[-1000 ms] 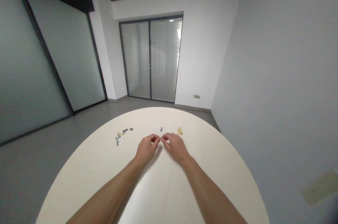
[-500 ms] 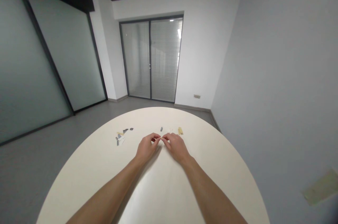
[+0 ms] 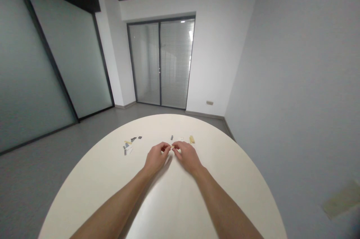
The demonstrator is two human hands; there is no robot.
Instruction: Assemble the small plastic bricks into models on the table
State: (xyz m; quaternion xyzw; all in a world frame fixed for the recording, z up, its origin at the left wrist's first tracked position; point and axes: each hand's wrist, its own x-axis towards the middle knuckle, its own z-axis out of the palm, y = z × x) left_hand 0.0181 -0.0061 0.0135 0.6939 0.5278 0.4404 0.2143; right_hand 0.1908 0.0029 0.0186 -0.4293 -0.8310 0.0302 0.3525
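Note:
My left hand [image 3: 156, 158] and my right hand [image 3: 187, 156] meet above the middle of a round cream table [image 3: 225, 186]. Their fingertips pinch a tiny pale yellow piece [image 3: 171, 147], mostly hidden by the fingers. To the left lies a loose group of small white, yellow and grey plastic parts [image 3: 128, 149], with dark bits [image 3: 134, 139] just behind it. Beyond my right hand are a small grey piece [image 3: 171, 137], a small white piece [image 3: 182, 139] and a yellow piece [image 3: 191, 140].
The table's far rim [image 3: 168, 114] curves in front of a grey floor [image 3: 56, 167]. Frosted glass panels [image 3: 56, 51] stand at the left, a glass door with blinds [image 3: 160, 62] ahead, and a pale wall [image 3: 281, 81] at the right.
Both hands stay together at nearly the same spot, with the fingertips still pinched. The whole view has shifted very slightly with my head.

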